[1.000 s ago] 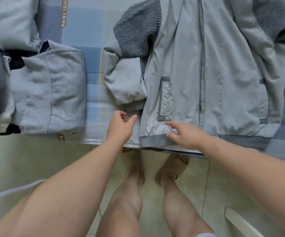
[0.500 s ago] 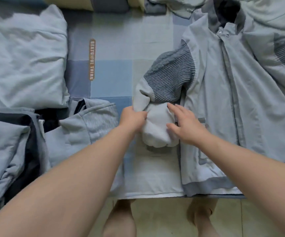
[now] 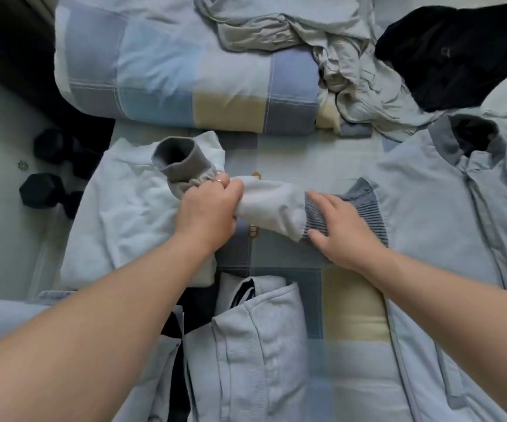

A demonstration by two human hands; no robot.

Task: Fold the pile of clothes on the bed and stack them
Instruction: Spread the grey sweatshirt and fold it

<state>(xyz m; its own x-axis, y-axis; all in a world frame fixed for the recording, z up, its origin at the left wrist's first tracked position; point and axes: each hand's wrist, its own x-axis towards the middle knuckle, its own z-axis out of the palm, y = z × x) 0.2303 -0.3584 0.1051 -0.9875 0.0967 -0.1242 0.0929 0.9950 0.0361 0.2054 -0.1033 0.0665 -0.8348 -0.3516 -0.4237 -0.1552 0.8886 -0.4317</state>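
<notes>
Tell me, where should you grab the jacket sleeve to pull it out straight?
Best by the grey cuff at its far end, coming from the left. The sleeve lies stretched sideways from the jacket, and the left hand already grips just below the cuff while the right hand pins the ribbed shoulder.

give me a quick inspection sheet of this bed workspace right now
surface: bed with a checked cover, rolled quilt at the far side
job's things: grey jacket lies open, its sleeve pulled out sideways; folded white top under the cuff; folded clothes nearest the camera
clutter: crumpled unfolded clothes and a black garment at the far right
grippers: left hand grips the sleeve near the cuff; right hand rests open on its ribbed part
cables: nothing seen
surroundings: dumbbells on the floor, left of the bed
</notes>
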